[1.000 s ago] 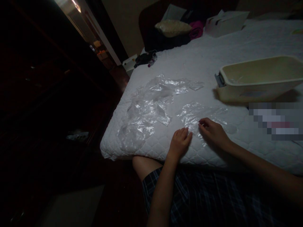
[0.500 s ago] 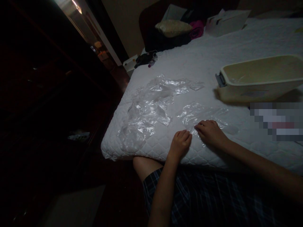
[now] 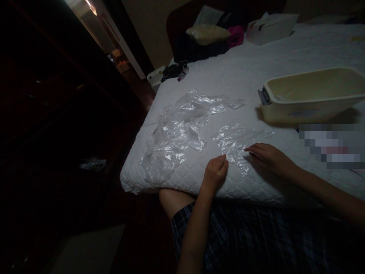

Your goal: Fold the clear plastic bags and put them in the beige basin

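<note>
A clear plastic bag (image 3: pixel 232 139) lies crinkled and spread on the white quilted bed cover. At its near left edge, my left hand (image 3: pixel 216 172) is closed, with the fingertips pressed together on the film. My right hand (image 3: pixel 269 158) hovers at the bag's right side with its fingers stretched out. Whether its fingertips touch the film is hard to tell. To the left, more clear plastic bags (image 3: pixel 182 127) lie overlapping in a long, shiny, curved pile.
A cream plastic bin (image 3: pixel 310 102) with a grey latch stands on the bed (image 3: pixel 251 61) at the right. Behind are a white box (image 3: pixel 270 30), a filled beige bag (image 3: pixel 208 34) and a pink roll (image 3: pixel 236 36). The bed's edge runs along the left, above a dark floor.
My right hand has moved right, away from my left hand, and its fingers have straightened. My left hand stays at nearly the same place. The pile of bags is unchanged.
</note>
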`<state>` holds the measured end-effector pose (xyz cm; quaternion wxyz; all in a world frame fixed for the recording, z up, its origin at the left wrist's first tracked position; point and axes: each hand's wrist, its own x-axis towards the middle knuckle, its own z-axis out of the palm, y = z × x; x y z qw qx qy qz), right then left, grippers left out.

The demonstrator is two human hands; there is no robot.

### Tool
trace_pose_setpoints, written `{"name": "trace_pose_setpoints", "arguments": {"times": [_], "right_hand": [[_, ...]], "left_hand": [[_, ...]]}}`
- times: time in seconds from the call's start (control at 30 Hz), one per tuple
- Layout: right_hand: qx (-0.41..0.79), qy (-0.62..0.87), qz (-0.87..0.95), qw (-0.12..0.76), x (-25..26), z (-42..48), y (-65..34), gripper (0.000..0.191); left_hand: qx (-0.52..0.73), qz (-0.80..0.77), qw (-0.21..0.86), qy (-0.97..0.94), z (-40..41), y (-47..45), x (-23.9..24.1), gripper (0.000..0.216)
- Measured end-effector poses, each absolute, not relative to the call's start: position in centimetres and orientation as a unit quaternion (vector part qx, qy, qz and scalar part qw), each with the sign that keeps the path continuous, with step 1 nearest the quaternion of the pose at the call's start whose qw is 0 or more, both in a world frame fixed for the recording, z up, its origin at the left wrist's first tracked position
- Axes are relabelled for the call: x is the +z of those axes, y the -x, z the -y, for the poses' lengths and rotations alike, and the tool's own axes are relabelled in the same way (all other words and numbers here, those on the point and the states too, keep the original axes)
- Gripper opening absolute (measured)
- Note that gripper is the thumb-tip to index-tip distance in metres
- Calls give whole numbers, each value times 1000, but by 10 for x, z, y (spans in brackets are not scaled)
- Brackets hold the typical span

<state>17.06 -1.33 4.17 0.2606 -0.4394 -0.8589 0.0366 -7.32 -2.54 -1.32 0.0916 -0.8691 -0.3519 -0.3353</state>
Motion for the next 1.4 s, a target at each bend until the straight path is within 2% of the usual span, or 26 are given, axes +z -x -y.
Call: {"name": "trace_pose_setpoints", "arguments": {"times": [0.3, 0.6, 1.07, 1.4], "right_hand": [[-45, 331, 923, 190, 18, 44, -183, 37], [-82, 321, 917, 221, 14, 37, -177, 37], [33, 425, 872, 240, 17, 29, -161, 24], [63, 496, 825, 264, 18, 17, -146, 29]], "left_hand": [[-332, 359, 50, 871, 37, 49, -13, 28], [-284, 362, 38, 887, 35, 50, -17, 28], [-260, 364, 47, 893, 37, 49, -16, 28], [-242, 359, 53, 900, 38, 50, -12, 28]]}}
